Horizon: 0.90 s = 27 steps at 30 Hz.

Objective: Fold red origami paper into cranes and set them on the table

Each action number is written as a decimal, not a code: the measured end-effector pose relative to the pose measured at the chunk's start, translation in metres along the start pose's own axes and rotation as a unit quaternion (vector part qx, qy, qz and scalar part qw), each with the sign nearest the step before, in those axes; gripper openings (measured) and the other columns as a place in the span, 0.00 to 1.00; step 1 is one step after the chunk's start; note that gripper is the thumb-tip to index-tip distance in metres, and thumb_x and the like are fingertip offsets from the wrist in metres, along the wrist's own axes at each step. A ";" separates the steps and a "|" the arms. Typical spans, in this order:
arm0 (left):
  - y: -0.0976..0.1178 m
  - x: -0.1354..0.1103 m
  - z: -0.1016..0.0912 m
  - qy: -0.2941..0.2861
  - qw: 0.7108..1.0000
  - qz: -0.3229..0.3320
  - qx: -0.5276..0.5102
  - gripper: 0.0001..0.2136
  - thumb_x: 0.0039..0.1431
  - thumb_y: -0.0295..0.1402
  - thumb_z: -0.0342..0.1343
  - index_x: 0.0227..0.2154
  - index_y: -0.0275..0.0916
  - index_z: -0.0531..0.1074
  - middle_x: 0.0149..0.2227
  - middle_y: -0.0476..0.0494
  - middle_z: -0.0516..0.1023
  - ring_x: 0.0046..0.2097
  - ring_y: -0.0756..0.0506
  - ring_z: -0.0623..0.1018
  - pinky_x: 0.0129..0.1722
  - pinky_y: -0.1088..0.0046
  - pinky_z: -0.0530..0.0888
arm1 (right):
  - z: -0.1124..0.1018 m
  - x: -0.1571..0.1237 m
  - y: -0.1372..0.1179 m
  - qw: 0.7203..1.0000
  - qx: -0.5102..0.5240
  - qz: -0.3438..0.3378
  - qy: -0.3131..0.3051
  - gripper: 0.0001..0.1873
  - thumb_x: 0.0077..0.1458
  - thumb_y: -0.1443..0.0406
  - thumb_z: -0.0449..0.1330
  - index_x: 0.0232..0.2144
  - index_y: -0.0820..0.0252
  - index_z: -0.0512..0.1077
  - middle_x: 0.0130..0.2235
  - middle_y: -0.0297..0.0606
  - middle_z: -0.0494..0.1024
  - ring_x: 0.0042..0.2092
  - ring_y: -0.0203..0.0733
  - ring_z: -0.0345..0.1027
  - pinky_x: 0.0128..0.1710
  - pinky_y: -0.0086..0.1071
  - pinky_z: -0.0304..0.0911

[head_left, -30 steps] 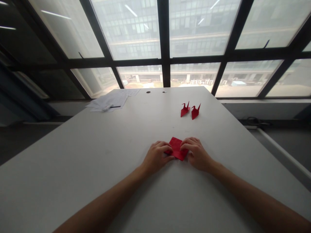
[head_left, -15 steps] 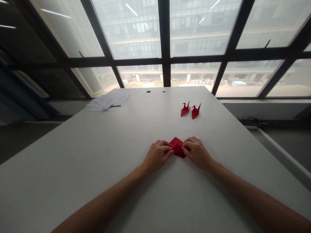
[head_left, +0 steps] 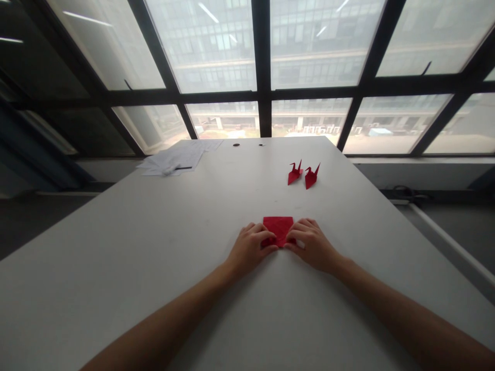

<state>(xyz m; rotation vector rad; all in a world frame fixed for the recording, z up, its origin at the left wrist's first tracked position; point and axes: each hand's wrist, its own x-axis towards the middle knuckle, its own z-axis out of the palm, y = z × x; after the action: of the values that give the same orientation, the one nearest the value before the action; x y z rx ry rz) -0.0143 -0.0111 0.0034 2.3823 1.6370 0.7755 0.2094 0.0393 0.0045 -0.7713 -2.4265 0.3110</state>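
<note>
A folded piece of red origami paper (head_left: 278, 226) lies on the white table (head_left: 185, 237), with a straight edge facing away from me. My left hand (head_left: 253, 242) has its fingers closed on the paper's left side near the lower corner. On the right side, my right hand (head_left: 309, 242) pinches the paper between thumb and fingers. Both thumbs are close together at the near edge, and the fingers cover the lower corners.
Two red paper cranes (head_left: 295, 173) stand side by side beyond my hands, slightly right. White paper sheets (head_left: 174, 158) and a dark pen (head_left: 183, 168) lie at the far left. Large windows (head_left: 224, 118) rise behind the table's far edge.
The red paper has turned from a diamond position to one with its far edge straight across. Both hands stay at its sides, with slightly shifted fingers.
</note>
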 end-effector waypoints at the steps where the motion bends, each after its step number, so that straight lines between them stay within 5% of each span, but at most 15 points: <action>1: 0.000 0.000 0.000 0.000 1.000 0.001 0.000 0.10 0.55 0.40 0.66 0.39 0.47 0.80 0.40 0.46 0.79 0.43 0.42 0.74 0.47 0.64 0.69 | -0.001 0.000 0.001 1.000 0.003 0.000 -0.003 0.06 0.57 0.60 0.65 0.30 0.54 0.75 0.35 0.35 0.78 0.41 0.44 0.66 0.51 0.42 0.56; 6: -0.002 0.000 0.001 0.003 1.000 0.007 0.001 0.06 0.61 0.37 0.61 0.40 0.48 0.80 0.40 0.46 0.79 0.42 0.43 0.74 0.46 0.64 0.68 | -0.004 0.000 0.002 1.000 0.016 -0.019 -0.012 0.12 0.51 0.59 0.70 0.39 0.52 0.76 0.40 0.36 0.79 0.45 0.46 0.67 0.51 0.42 0.56; 10: -0.002 0.000 0.001 0.005 1.000 0.006 -0.002 0.06 0.63 0.38 0.59 0.39 0.47 0.80 0.39 0.47 0.79 0.42 0.44 0.74 0.46 0.65 0.68 | 0.000 0.000 0.008 1.000 0.016 -0.017 0.018 0.01 0.59 0.65 0.63 0.34 0.54 0.76 0.37 0.36 0.79 0.42 0.44 0.67 0.50 0.41 0.56; 14: 0.000 0.000 0.001 0.004 1.000 0.011 -0.008 0.09 0.59 0.43 0.62 0.38 0.46 0.80 0.40 0.47 0.79 0.42 0.43 0.74 0.46 0.65 0.68 | 0.005 0.000 0.011 0.999 0.029 -0.005 0.043 0.06 0.62 0.67 0.60 0.33 0.55 0.75 0.35 0.36 0.79 0.39 0.43 0.67 0.48 0.40 0.57; 27: 0.003 -0.001 0.002 -0.001 0.999 0.029 -0.016 0.05 0.63 0.29 0.58 0.40 0.45 0.77 0.40 0.48 0.81 0.43 0.44 0.75 0.47 0.65 0.68 | 0.009 0.001 0.012 0.992 0.008 0.119 0.047 0.05 0.57 0.70 0.62 0.37 0.56 0.74 0.37 0.36 0.79 0.41 0.45 0.70 0.47 0.40 0.58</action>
<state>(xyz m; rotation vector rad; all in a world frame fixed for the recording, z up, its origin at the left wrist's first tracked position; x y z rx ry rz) -0.0108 -0.0125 0.0026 2.4168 1.5485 0.8038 0.2090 0.0497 -0.0064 -1.0471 -2.2452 0.3764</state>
